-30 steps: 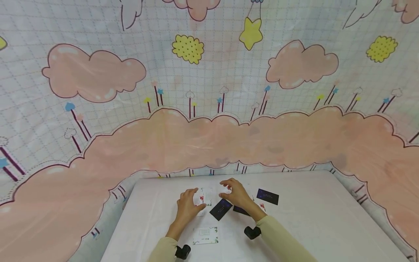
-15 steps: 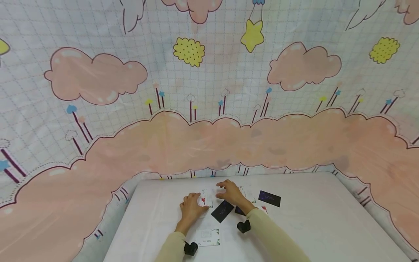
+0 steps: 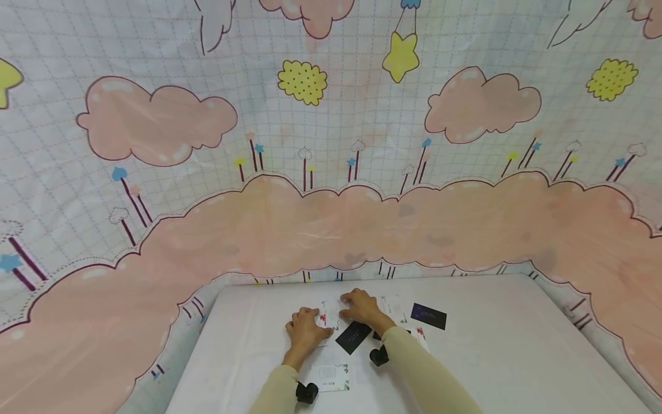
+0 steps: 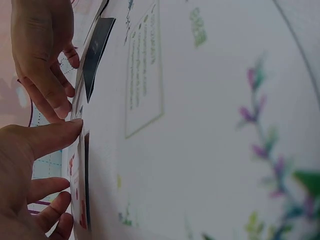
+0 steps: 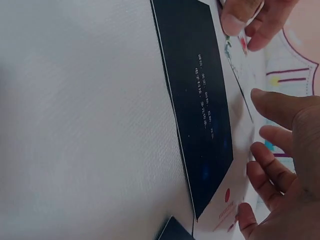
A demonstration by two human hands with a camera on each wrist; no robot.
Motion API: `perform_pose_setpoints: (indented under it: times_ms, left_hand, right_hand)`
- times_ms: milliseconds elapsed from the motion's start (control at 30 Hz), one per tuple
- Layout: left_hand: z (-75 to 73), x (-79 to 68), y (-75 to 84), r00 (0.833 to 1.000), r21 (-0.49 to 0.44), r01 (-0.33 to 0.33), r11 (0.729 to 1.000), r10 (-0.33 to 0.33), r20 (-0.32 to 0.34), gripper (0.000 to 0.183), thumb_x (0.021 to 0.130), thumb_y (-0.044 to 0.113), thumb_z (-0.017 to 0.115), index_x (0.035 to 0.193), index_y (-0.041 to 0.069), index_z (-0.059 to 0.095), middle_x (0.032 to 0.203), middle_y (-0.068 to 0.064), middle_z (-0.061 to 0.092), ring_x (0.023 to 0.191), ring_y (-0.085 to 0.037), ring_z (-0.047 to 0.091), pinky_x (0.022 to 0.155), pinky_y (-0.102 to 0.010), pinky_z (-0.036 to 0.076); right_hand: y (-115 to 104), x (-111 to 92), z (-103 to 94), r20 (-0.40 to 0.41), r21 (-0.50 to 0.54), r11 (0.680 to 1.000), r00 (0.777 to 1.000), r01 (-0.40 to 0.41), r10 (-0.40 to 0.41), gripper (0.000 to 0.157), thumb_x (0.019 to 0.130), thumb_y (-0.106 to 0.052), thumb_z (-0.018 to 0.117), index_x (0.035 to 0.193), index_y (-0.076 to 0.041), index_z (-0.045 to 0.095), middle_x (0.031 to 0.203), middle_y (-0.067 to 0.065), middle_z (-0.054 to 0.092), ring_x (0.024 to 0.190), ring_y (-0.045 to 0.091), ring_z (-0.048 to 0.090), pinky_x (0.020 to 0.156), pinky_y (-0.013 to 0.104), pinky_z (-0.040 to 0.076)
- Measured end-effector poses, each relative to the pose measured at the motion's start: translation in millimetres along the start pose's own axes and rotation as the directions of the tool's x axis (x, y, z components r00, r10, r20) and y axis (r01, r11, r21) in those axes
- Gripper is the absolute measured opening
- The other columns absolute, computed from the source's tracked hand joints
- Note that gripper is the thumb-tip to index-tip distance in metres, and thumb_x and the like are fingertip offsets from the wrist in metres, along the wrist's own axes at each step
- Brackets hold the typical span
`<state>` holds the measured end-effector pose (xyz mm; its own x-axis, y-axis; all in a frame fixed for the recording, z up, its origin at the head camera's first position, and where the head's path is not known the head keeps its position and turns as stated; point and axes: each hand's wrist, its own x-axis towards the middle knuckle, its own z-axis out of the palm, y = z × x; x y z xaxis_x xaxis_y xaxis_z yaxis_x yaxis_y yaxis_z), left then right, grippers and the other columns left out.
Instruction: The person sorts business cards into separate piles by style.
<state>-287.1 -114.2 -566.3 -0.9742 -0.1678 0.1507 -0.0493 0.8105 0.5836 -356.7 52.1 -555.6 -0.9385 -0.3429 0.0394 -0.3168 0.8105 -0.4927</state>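
Note:
Several cards lie on the table. My left hand [image 3: 306, 332] rests at the left side of a white card with red and green print [image 3: 332, 322], thumb and fingers spread apart over its edge. To the right, my right hand [image 3: 360, 307] reaches over the far side with its fingers bent and apart, touching the surface near a white card; nothing shows in its grasp. A black card [image 3: 354, 337] lies tilted between the hands. In the right wrist view this black card [image 5: 197, 105] carries small light lettering. Part of the white cards is hidden under the hands.
A white card with a leafy border [image 3: 331, 378] lies nearest me. Another white card [image 3: 394, 309], a black card [image 3: 428, 316] and a partly covered white card with red print [image 3: 421, 336] lie at the right. A patterned curtain [image 3: 331, 224] stands behind the table.
My left hand has shifted slightly right and nearer to the white card. My right hand has moved a little left and lower, uncovering more of the white card behind its wrist.

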Motion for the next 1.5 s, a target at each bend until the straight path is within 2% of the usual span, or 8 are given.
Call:
perform_pose_setpoints:
  times_ms: [333, 633, 867, 1000, 1267, 1500]
  left_hand:
    - [4.7, 0.5, -3.0, 1.000, -0.002, -0.006, 1.000, 0.006, -0.003, 0.063, 0.064, 0.032, 0.088, 0.119, 0.007, 0.069, 0.113, -0.016, 0.058, 0.107, -0.035, 0.048, 0.092, -0.056, 0.032]
    - [4.5, 2.4, -3.5, 1.000, 0.005, -0.001, 1.000, 0.001, 0.009, 0.061, 0.065, 0.032, 0.088, 0.119, 0.009, 0.070, 0.110, -0.016, 0.056, 0.104, -0.034, 0.045, 0.090, -0.056, 0.031]
    - [4.0, 2.1, 0.8, 1.000, 0.001, 0.017, 1.000, -0.017, 0.006, 0.059, 0.065, 0.031, 0.088, 0.117, 0.010, 0.071, 0.110, -0.016, 0.057, 0.106, -0.035, 0.045, 0.090, -0.056, 0.031]
    - [2.4, 0.7, 2.8, 1.000, -0.002, 0.021, 1.000, -0.021, 0.009, 0.060, 0.066, 0.032, 0.088, 0.119, 0.009, 0.070, 0.112, -0.017, 0.057, 0.107, -0.036, 0.045, 0.091, -0.056, 0.030]
    - [0.9, -0.1, 0.7, 1.000, 0.024, -0.009, 1.000, 0.009, 0.004, 0.056, 0.067, 0.030, 0.086, 0.117, 0.009, 0.071, 0.111, -0.015, 0.058, 0.107, -0.034, 0.045, 0.090, -0.055, 0.031]
    - [4.5, 1.5, 1.0, 1.000, 0.028, -0.021, 0.999, 0.021, 0.019, 0.054, 0.067, 0.031, 0.086, 0.116, 0.012, 0.073, 0.110, -0.013, 0.057, 0.106, -0.033, 0.045, 0.089, -0.055, 0.030]
  right_hand:
    - [-1.7, 4.8, 4.4, 0.029, -0.030, 0.998, 0.998, -0.051, 0.052, 0.047, 0.082, -0.033, 0.077, 0.125, -0.017, 0.068, 0.118, 0.011, 0.062, 0.112, 0.032, 0.054, 0.095, 0.059, 0.040]
    - [-1.6, 5.3, 6.2, 0.009, -0.036, 0.999, 1.000, -0.017, 0.017, 0.037, 0.082, -0.031, 0.077, 0.117, -0.019, 0.072, 0.114, 0.010, 0.063, 0.108, 0.030, 0.055, 0.091, 0.056, 0.040]
    - [-2.1, 5.2, 6.6, 0.003, -0.021, 1.000, 1.000, -0.009, 0.009, 0.032, 0.083, -0.027, 0.076, 0.112, -0.015, 0.071, 0.119, 0.011, 0.063, 0.112, 0.031, 0.054, 0.094, 0.057, 0.040]
    - [-1.9, 4.5, 4.3, 0.005, -0.020, 1.000, 1.000, -0.017, 0.017, 0.032, 0.081, -0.028, 0.077, 0.109, -0.013, 0.071, 0.116, 0.010, 0.064, 0.110, 0.030, 0.055, 0.094, 0.057, 0.041]
    - [3.1, 1.5, 0.4, -0.027, -0.018, 0.998, 0.998, -0.054, 0.053, 0.030, 0.077, -0.031, 0.080, 0.102, -0.015, 0.073, 0.107, 0.006, 0.064, 0.103, 0.027, 0.055, 0.090, 0.051, 0.039]
    - [7.4, 1.6, 2.3, -0.039, 0.004, 0.999, 0.998, -0.048, 0.048, 0.032, 0.075, -0.029, 0.082, 0.102, -0.014, 0.074, 0.108, 0.007, 0.065, 0.104, 0.028, 0.056, 0.091, 0.052, 0.039]
